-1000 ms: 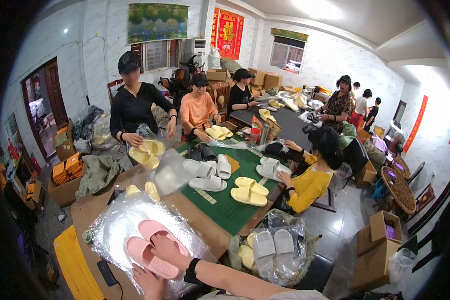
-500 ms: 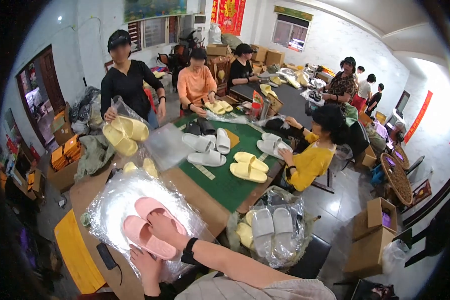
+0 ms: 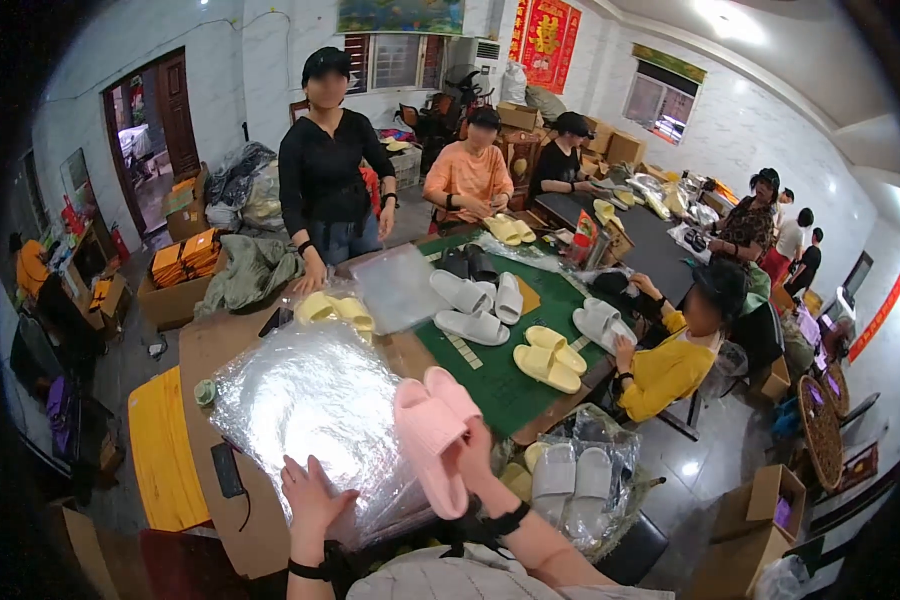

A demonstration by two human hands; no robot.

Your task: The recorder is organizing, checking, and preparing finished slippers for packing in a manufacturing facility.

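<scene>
Lifted above the table's near side, a pair of pink slide slippers (image 3: pixel 428 425) is gripped by my right hand (image 3: pixel 477 460), its fingers partly hidden behind the slippers. My left hand (image 3: pixel 315 497) rests with fingers spread on the near edge of a pile of shiny clear plastic bags (image 3: pixel 305 390). Nothing is held in it. Yellow slippers (image 3: pixel 338 312) lie just beyond the pile. To the right of my right hand, bagged pale grey slippers (image 3: pixel 570 475) sit in an opened sack.
A green cutting mat (image 3: pixel 460 385) carries grey slippers (image 3: pixel 472 327) and yellow slippers (image 3: pixel 550 358). Co-workers stand or sit around the tables, one in a yellow top (image 3: pixel 665 360) at the right. A black device with a cord (image 3: pixel 229 472) lies left of the bags.
The pink slippers have been raised off the bags and moved right in my right hand. My left hand lies flat on the bags. The co-worker in black has put down yellow slippers.
</scene>
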